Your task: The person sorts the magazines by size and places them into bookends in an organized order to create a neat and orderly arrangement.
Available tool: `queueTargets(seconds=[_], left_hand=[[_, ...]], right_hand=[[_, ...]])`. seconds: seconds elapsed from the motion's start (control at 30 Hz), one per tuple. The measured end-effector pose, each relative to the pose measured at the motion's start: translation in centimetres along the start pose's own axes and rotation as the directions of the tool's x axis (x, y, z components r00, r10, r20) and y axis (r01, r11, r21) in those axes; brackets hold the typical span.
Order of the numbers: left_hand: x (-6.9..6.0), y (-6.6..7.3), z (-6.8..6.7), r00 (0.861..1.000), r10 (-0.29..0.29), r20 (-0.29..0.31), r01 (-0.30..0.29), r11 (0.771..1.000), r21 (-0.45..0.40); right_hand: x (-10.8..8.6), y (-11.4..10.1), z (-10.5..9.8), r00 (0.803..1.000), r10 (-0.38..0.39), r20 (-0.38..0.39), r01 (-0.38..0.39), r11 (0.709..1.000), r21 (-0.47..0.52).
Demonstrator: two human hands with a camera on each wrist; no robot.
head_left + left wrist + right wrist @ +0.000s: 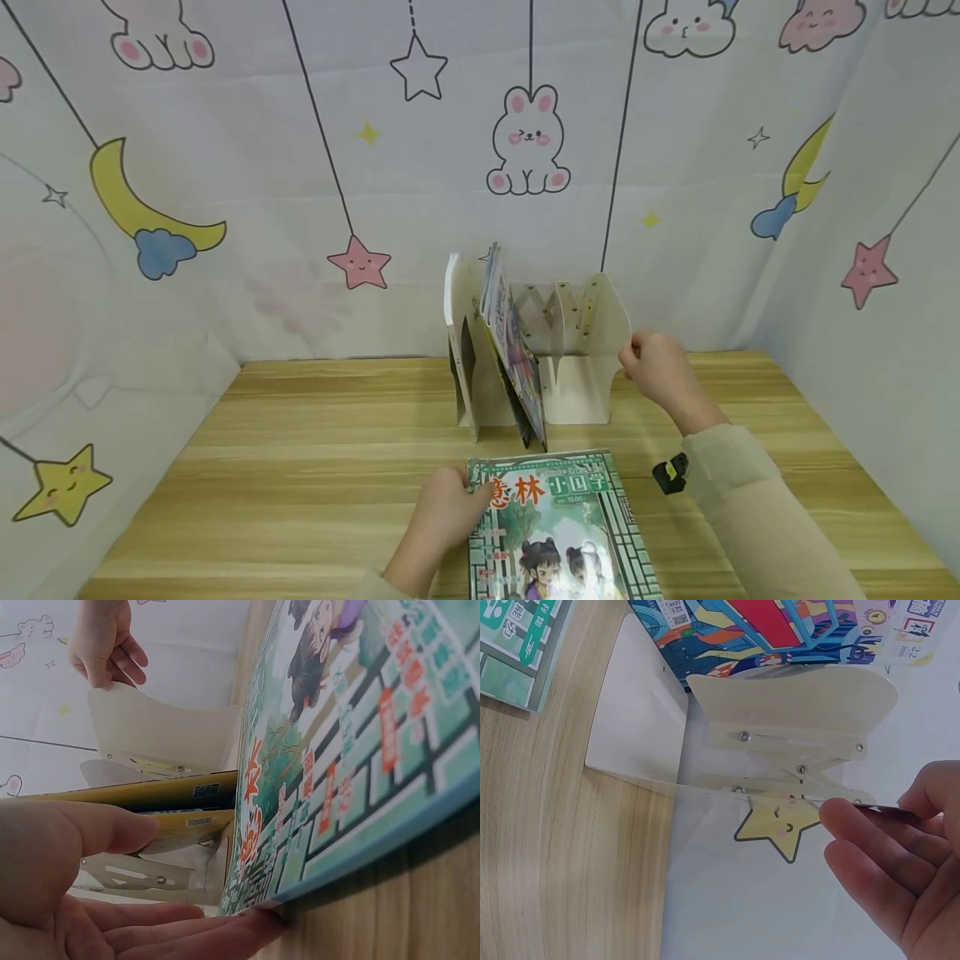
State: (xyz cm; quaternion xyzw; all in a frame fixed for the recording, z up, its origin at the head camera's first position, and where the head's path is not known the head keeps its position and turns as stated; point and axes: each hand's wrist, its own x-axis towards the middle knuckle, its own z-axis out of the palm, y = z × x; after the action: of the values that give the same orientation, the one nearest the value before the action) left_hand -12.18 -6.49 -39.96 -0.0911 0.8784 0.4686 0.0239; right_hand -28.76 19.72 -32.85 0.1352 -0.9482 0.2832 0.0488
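Observation:
A white expandable bookend point(609, 333) stands at the back of the table. My right hand point(662, 371) pinches the edge of its right end panel between thumb and fingers, as the right wrist view point(900, 862) confirms. In its left part, thin books point(510, 333) lean at a slant, and a white-spined book point(454, 325) stands at the far left. In front lies a green magazine point(555, 521), cover up. My left hand point(446, 508) is at its upper left corner. In the left wrist view, the straight fingers point(217, 934) touch the magazine's edge, with the thumb held apart from them.
A small black object point(670, 473) with a yellow-green mark lies right of the magazine, near my right sleeve. The wooden table point(315, 467) meets a patterned cloth point(375, 183) behind and at both sides.

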Motion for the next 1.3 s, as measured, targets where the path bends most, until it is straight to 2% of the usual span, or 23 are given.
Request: queueTargets(seconds=[0.17, 0.3, 0.5, 0.67, 0.8, 0.87, 1.0, 1.2, 1.3], left_hand=[[0.0, -0.7, 0.0, 0.999, -0.035, 0.024, 0.036, 0.999, -0.03], [-0.4, -1.3, -0.5, 0.994, -0.084, 0.075, 0.093, 0.988, -0.125], [-1.0, -2.2, -1.1, 0.974, -0.17, 0.15, 0.208, 0.932, -0.296], [-0.8, -3.2, -1.1, 0.967, -0.169, 0.19, 0.233, 0.885, -0.402], [-0.6, -3.8, -1.1, 0.96, -0.16, 0.229, 0.249, 0.86, -0.445], [-0.6, -3.9, -1.0, 0.956, -0.151, 0.253, 0.254, 0.858, -0.446], [-0.5, -4.0, -1.0, 0.952, -0.118, 0.284, 0.235, 0.876, -0.421], [-0.3, -4.0, -0.4, 0.959, -0.084, 0.269, 0.181, 0.915, -0.361], [-0.3, -3.8, -0.2, 0.96, -0.075, 0.268, 0.169, 0.923, -0.345]], right_hand=[[0.0, 0.1, 0.1, 1.0, -0.003, 0.003, 0.003, 1.0, 0.01], [0.0, 0.2, 0.1, 1.0, -0.005, 0.005, 0.005, 1.0, 0.017], [-0.1, 0.3, 0.0, 1.0, -0.01, -0.008, 0.01, 1.0, 0.009], [-0.1, 0.2, 0.0, 1.0, -0.013, -0.005, 0.013, 1.0, 0.007], [-0.1, 0.1, 0.0, 1.0, -0.006, 0.004, 0.005, 1.0, 0.006], [-0.1, 0.1, 0.0, 1.0, -0.002, 0.004, 0.002, 1.0, 0.005], [0.0, 0.2, 0.2, 1.0, -0.003, 0.0, 0.003, 1.0, 0.004], [0.1, 0.3, 0.3, 1.0, -0.001, 0.001, 0.001, 1.0, 0.006], [0.1, 0.3, 0.2, 1.0, 0.003, 0.009, -0.003, 1.0, 0.005]])
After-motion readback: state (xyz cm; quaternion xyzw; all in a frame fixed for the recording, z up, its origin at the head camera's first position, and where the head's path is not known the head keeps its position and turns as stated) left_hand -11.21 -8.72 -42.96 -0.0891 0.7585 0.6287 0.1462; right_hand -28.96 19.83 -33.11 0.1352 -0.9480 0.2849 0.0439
